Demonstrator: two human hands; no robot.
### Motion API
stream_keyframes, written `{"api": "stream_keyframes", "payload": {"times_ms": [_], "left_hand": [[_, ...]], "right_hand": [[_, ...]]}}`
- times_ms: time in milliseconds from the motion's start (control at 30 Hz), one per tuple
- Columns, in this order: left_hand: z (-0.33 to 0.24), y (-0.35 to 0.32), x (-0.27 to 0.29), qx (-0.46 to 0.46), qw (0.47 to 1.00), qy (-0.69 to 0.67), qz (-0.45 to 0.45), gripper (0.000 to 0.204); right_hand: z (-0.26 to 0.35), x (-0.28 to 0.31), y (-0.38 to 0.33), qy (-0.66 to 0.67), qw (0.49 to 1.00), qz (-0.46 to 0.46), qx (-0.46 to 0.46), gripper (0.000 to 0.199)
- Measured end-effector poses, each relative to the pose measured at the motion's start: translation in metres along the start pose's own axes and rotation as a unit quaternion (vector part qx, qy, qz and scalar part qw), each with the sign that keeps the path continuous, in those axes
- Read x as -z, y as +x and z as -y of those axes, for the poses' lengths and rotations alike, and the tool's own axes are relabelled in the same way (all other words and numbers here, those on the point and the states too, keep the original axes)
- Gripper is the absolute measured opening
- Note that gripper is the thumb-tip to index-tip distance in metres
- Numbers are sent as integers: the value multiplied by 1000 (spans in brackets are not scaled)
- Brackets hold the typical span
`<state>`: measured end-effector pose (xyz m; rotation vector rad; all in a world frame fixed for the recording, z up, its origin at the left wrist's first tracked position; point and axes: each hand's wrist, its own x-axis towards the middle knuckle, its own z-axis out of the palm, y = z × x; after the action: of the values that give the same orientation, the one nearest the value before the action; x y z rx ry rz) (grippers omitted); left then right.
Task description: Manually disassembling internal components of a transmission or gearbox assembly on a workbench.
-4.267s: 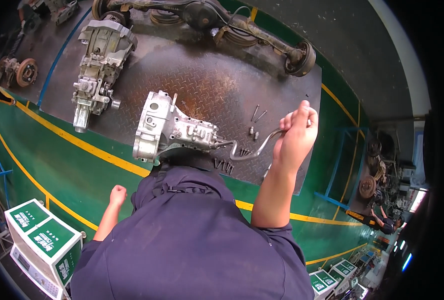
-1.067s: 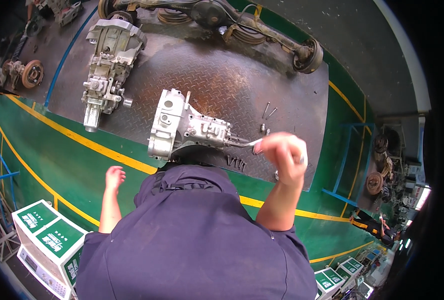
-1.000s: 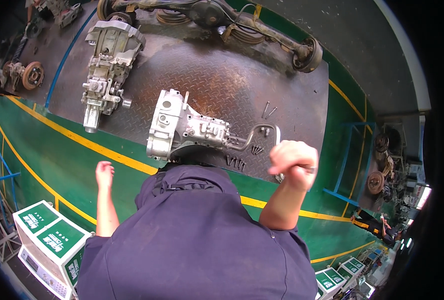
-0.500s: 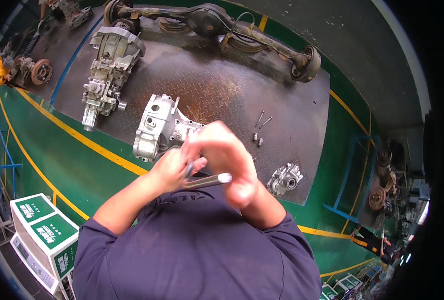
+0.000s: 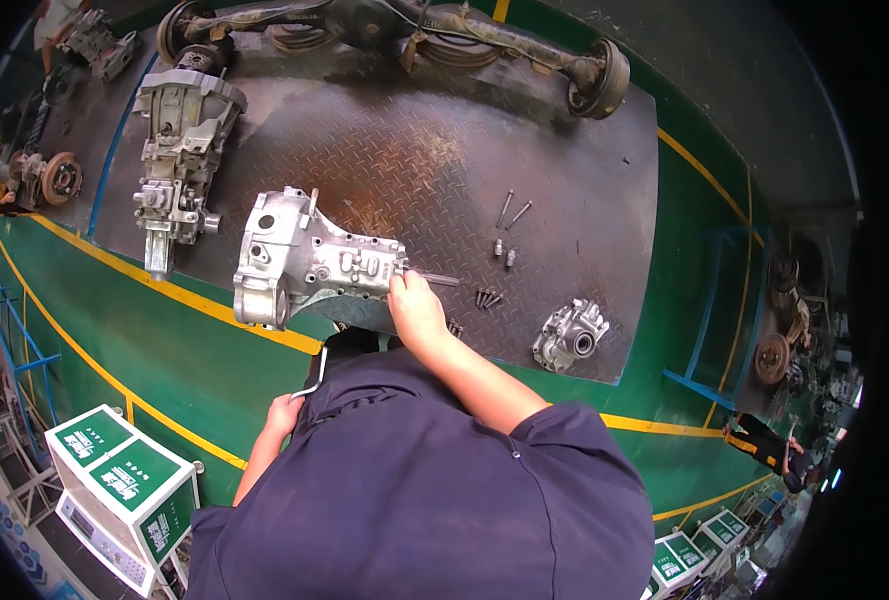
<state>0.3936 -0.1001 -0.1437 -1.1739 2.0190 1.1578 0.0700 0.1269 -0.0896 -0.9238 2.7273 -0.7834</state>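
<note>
While the left hand (image 5: 282,412) grips a bent crank (image 5: 322,373), the right hand (image 5: 417,308) is nearer the gearbox housing (image 5: 340,262), whose long axis runs left from it, though whether it pinches anything I cannot tell.

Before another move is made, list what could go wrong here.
The silver cast-metal gearbox housing sits at the near edge of the dark tread-plate tabletop, so a hard push might tip it off. Short dark bolts lie loose near the right hand and could get knocked away. The bent silvery metal crank in the left hand is close to the dark purple clothing and may snag it.
</note>
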Motion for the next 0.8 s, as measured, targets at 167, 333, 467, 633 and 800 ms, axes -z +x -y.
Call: {"api": "stream_keyframes", "payload": {"times_ms": [167, 333, 467, 633, 800], "left_hand": [[39, 20, -24, 58, 974, -220, -14, 34], [52, 22, -17, 53, 993, -106, -9, 35], [66, 29, -21, 62, 993, -105, 5, 38], [41, 18, -16, 83, 982, -167, 17, 37], [41, 2, -19, 76, 983, -164, -5, 37]], "right_hand": [[0, 10, 4, -20, 996, 80, 32, 14], [5, 52, 6, 5, 996, 70, 49, 15], [4, 124, 15, 93, 995, -3, 38, 11], [-116, 171, 38, 272, 923, -167, -213, 14], [-275, 136, 56, 149, 900, -176, -369, 16]]}}
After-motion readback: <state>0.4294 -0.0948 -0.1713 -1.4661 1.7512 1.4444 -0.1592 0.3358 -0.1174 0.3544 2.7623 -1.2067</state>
